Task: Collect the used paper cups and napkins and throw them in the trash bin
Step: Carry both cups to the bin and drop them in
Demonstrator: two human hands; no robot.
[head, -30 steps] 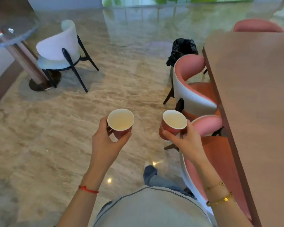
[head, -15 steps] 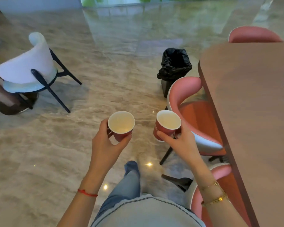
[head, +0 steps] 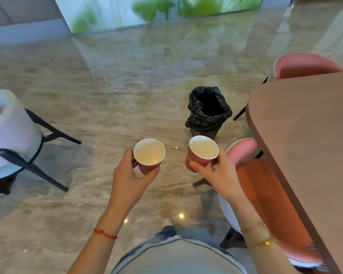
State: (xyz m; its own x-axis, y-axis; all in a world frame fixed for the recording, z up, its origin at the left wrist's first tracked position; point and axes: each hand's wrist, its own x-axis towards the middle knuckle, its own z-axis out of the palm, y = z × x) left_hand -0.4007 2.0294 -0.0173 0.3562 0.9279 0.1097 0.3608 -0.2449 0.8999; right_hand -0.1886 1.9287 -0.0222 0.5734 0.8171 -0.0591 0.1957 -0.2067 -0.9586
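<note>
Floor [head: 107,107] is glossy beige marble, with light spots and a green blur from the window strip [head: 162,8] up top. Brown table [head: 309,139] runs down the right side, top bare where it shows. Pink chair [head: 265,194] is tucked against its near edge, another pink chair [head: 303,65] sits at the far end. White chair [head: 10,133] with dark legs stands at left, well apart.

Bin [head: 207,113] with a black liner stands on the floor ahead, near the table's rounded corner, mouth open.

Left hand [head: 130,175] is held out in front, palm inward, fingers and thumb curled around the left cup [head: 149,155] from below, with a red string on the wrist. Right hand [head: 220,173] grips the right cup [head: 202,152] by its lower wall, thumb across the front, gold bracelets on the wrist. Both cups are red outside, white inside, upright, side by side but apart, at about the same height. Both are short of the bin, not over it.

Cup insides look empty, but glare makes it hard to be sure. Print on the right cup is too small to read. Bin interior is just black, contents not visible. No napkins visible. White chair and near pink chair are cut off by the frame; edges of the view are smeared.
</note>
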